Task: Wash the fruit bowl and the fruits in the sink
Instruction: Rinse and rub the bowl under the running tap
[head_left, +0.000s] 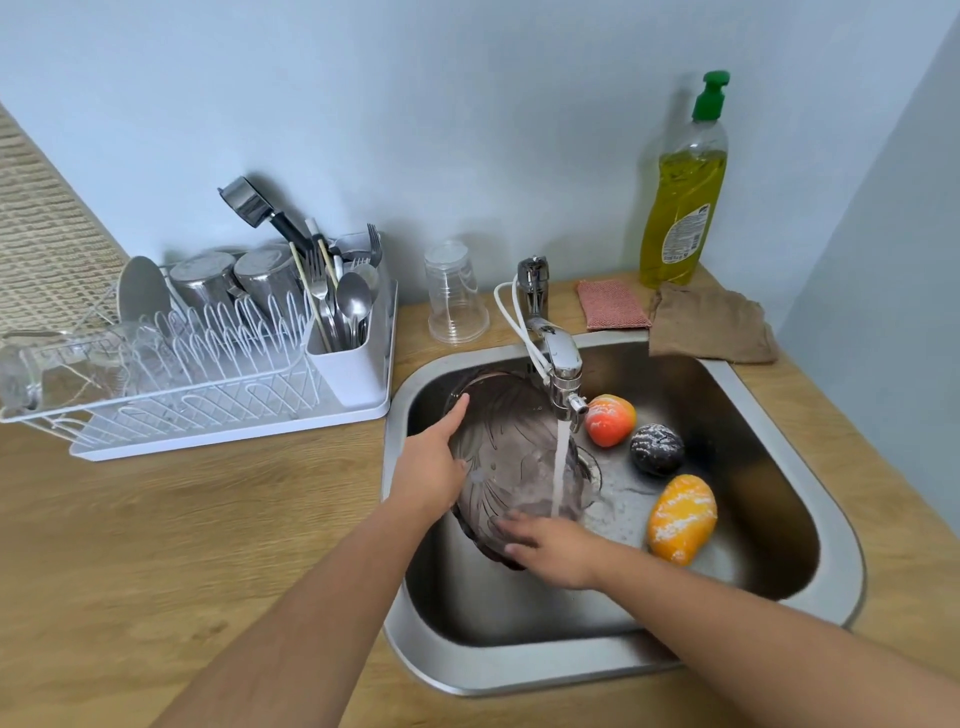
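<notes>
A smoky transparent fruit bowl (511, 447) is tilted inside the steel sink (821, 499), under water running from the tap (558, 364). My left hand (434, 467) holds the bowl's left rim, index finger stretched along the edge. My right hand (553, 545) lies with straight fingers against the bowl's near inner side. Three soapy fruits lie on the sink floor to the right: a red-orange one (609, 420), a dark one (656, 448) and a yellow-orange one (680, 517).
A white dish rack (218, 374) with cups and cutlery stands on the wooden counter at left. Behind the sink are stacked clear plastic cups (454, 301), a pink sponge (612, 304), a brown cloth (711, 325) and a green-capped detergent bottle (683, 197).
</notes>
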